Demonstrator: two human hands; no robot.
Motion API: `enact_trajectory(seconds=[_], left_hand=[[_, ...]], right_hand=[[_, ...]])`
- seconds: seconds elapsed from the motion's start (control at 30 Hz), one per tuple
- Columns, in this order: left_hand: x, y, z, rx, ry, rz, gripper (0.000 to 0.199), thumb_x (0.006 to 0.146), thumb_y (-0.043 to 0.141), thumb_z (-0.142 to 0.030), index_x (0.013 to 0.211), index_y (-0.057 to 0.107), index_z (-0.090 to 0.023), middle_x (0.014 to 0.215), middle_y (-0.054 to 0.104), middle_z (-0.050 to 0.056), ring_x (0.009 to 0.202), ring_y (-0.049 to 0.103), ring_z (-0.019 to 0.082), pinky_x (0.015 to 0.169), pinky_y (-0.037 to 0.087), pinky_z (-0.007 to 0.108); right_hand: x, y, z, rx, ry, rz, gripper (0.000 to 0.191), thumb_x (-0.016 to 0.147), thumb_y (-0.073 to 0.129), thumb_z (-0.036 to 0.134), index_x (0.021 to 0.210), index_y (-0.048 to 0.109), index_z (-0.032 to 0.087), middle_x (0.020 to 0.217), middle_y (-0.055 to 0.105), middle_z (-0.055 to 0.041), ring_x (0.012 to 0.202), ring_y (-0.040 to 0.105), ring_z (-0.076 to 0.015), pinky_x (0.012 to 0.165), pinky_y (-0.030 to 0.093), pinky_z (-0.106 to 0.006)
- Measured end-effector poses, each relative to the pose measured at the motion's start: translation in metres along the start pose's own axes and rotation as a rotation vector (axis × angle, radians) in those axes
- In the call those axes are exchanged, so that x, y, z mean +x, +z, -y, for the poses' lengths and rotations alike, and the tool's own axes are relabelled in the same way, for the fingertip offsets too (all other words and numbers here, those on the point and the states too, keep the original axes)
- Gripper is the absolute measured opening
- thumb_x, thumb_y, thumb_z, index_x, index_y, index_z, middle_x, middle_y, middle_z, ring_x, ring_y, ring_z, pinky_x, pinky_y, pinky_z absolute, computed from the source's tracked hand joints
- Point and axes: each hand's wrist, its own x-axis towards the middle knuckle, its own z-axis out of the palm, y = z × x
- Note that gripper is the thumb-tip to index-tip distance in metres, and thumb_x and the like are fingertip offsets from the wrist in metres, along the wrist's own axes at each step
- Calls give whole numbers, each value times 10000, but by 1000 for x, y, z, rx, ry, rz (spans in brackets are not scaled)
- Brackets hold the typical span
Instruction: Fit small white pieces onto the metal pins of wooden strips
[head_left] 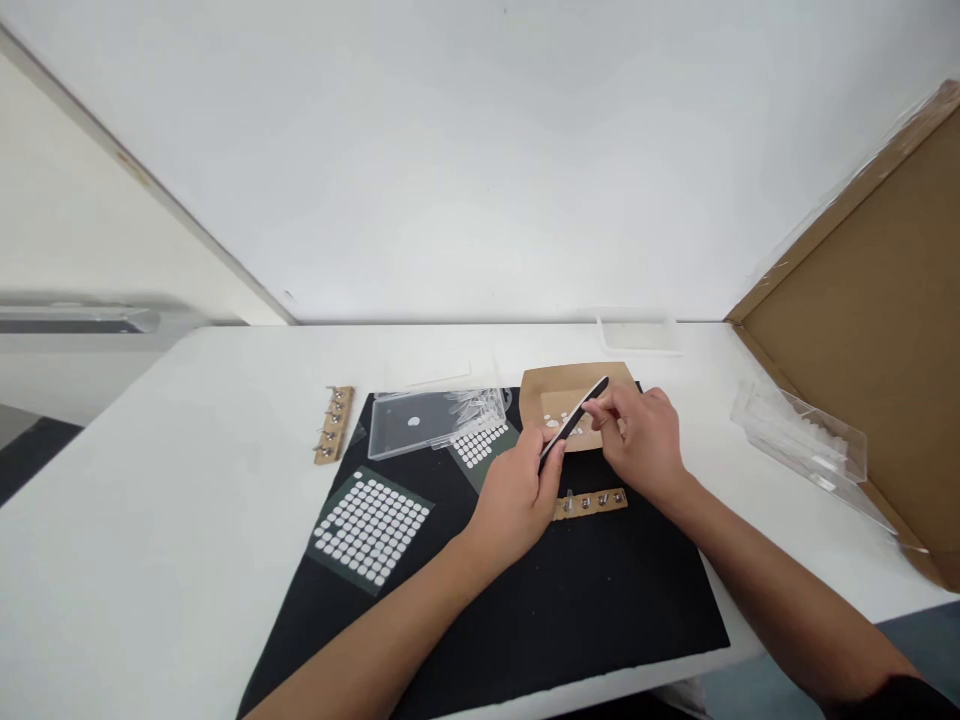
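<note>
A long flat black nail file (576, 415) with a pale edge slants up to the right, gripped near its lower end by my left hand (517, 492). My right hand (643, 438) has thumb and fingers pinched together against the file's upper part. Whatever sits in that pinch is too small to make out. Beneath both hands is a brown paper tray (538, 385) with several small white pieces inside. Just below, a cardboard strip (611, 500) with several small metal clips lies on the black mat (585, 610), its left end partly hidden by my left hand.
Left of my hands lie two sheets of white adhesive dots (373, 530) and a clear plastic box (420, 425) with transparent pieces. Another clip strip (334, 425) rests farther left. Clear containers (806, 440) stand at right beside a large cardboard box (877, 330); a clear tray (637, 335) is behind.
</note>
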Motion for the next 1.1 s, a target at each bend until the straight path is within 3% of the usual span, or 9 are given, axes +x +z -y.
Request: enact_trajectory(seconds=[0.1,0.27,0.37,0.5,0.6,0.73,0.87,1.1], left_hand=[[0,0,0,-10,11,-3,237,1089,407,-363,1069,599,-226,851,666,31,726,671,221,670,464,318],[0,-1,-1,6,20,-21,227,1088,416,-348,1085,603,-219,886,681,43,761,686,233,684,475,326],[-1,-2,-2,-13,26,-18,225,1089,415,-349,1076,600,-222,867,673,32,729,672,221,673,470,319],[0,-1,-1,-24,3,-11,233,1093,414,-373,1056,593,-229,829,649,14,679,642,207,651,456,309],[0,1,1,-38,11,-15,234,1087,415,-362,1076,603,-224,868,659,26,721,660,214,678,474,314],[0,3,2,-46,-11,1,240,1091,414,-375,1065,598,-224,861,663,31,734,668,222,676,474,319],[0,3,1,-54,-19,-3,247,1093,404,-374,1057,597,-224,849,662,30,727,665,220,674,478,320],[-3,1,-3,-48,-8,-7,256,1095,424,-388,1063,618,-225,842,670,23,703,671,210,649,482,310]], right_hand=[[0,1,-1,48,-60,58,372,1119,541,374,783,591,222,699,745,13,586,620,-156,731,328,-362],[0,1,0,34,12,-7,347,1100,578,335,771,584,224,675,731,35,585,626,-148,775,340,-358],[-1,1,3,94,-71,33,349,1100,575,346,774,595,222,694,750,25,588,639,-150,748,347,-352],[-3,3,7,95,-16,-24,351,1102,583,347,775,602,220,726,767,29,588,639,-144,789,361,-356],[-4,4,9,121,-73,23,351,1112,557,344,789,617,222,693,750,31,597,651,-142,758,354,-356],[-3,5,5,33,-6,-54,342,1102,574,337,780,595,223,690,746,30,585,631,-142,770,344,-365],[-4,7,3,71,-92,5,367,1112,554,344,767,578,220,702,756,25,596,645,-145,738,339,-363],[-4,-2,2,177,7,-89,328,1104,597,387,818,648,235,726,790,24,626,704,-166,791,396,-380]])
